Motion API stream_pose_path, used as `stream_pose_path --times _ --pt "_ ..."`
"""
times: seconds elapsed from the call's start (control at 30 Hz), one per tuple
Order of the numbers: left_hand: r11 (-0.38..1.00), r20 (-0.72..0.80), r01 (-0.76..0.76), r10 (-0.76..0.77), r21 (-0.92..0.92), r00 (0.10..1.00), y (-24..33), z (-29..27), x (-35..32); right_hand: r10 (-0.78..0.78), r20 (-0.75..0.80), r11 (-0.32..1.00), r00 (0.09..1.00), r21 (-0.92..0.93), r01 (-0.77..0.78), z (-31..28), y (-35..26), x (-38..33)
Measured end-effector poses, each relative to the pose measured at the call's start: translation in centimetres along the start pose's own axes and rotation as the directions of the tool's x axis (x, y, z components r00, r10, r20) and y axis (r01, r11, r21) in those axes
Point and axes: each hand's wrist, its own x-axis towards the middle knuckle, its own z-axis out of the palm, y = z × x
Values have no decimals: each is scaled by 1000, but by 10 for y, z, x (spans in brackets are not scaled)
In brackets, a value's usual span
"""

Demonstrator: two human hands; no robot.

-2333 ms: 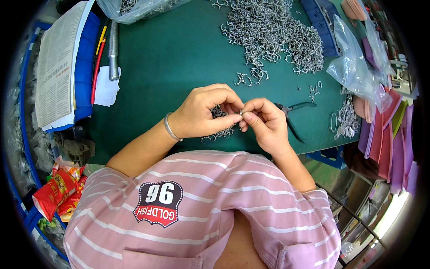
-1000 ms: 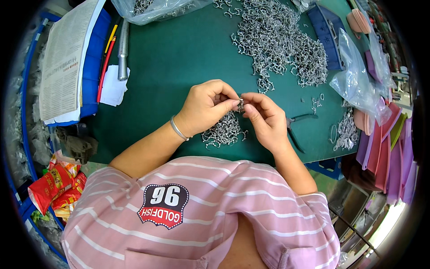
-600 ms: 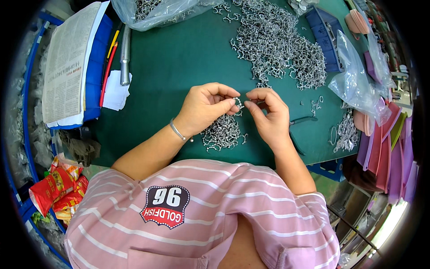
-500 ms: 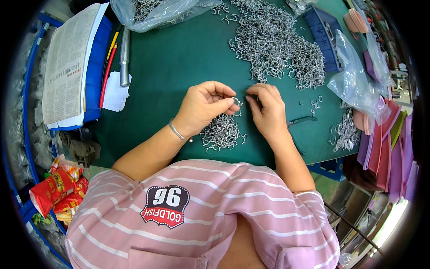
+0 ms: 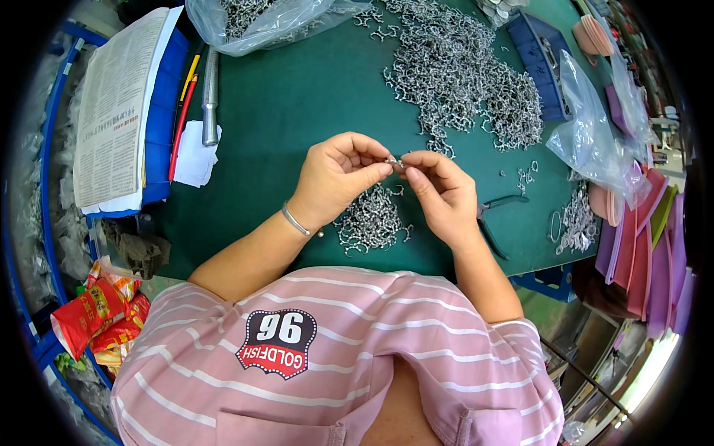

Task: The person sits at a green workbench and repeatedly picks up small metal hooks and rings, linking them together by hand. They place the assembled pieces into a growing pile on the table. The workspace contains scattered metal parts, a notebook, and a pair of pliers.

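Observation:
My left hand (image 5: 332,178) pinches a small silver curved metal piece (image 5: 394,161) between thumb and fingertips. The fingertips of my right hand (image 5: 448,197) close on the other end of that piece, so the two hands nearly meet. Fingers cover most of it, and its exact shape is hard to see. Just below the hands lies a small heap of similar silver curved pieces (image 5: 372,221) on the green tabletop (image 5: 297,97). Dark-handled pliers (image 5: 509,200) lie beside my right wrist.
A large heap of silver pieces (image 5: 461,82) spreads at the far right, near a blue bin (image 5: 537,67). A clear bag (image 5: 260,33) of pieces sits at the back. Left are pencils (image 5: 183,126), a metal rod (image 5: 210,97) and newspaper (image 5: 111,111). Rings (image 5: 576,223) lie right.
My right hand has moved left and its fingertips have closed on the metal piece in my left hand. The left hand stays almost in place.

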Motion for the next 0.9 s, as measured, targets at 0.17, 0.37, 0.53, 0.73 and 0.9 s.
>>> stream_pose_path --times 0.17,0.37,0.53,0.73,0.9 --pt "993 -26 -93 95 68 995 -3 6 -4 -155 87 963 984 -211 170 -2 -10 4" --pt "998 -71 -37 41 58 997 5 3 -2 -12 -83 997 996 -82 6 -2 -12 2" --pt "990 -137 -83 98 113 986 7 -6 1 -243 7 789 970 -580 201 -15 -9 15" --pt "908 89 -94 63 407 994 6 -4 -2 -308 204 470 929 -817 335 -6 -6 21" --pt "883 82 -86 54 461 995 7 0 -3 -300 82 685 950 -674 275 -12 -1 18"
